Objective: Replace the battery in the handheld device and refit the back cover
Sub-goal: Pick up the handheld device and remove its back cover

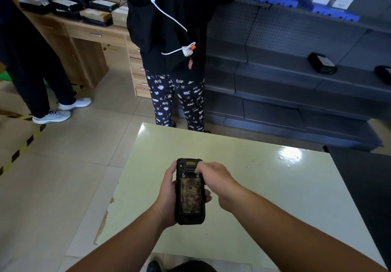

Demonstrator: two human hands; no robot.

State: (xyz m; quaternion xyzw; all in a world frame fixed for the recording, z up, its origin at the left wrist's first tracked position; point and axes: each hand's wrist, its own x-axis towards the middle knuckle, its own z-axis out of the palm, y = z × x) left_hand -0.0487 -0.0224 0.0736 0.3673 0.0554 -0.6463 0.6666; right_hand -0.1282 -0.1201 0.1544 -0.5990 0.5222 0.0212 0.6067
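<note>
A black rugged handheld device [190,191] is held back side up above the pale table [275,197]. Its back shows a worn, brownish panel in the middle and a latch area with two screws near the top. My left hand [168,199] wraps around the device from the left and underneath, fingertips showing at its right edge. My right hand [213,176] reaches in from the right, its fingers pressed on the upper right of the device's back near the latch. No loose battery or separate cover is in view.
A person in patterned trousers [179,102] stands just beyond the table's far edge. Another person [31,59] stands at the left by a wooden desk [88,36] loaded with boxes. Grey shelving [296,70] with black devices lines the right. A dark surface [364,176] adjoins the table's right side.
</note>
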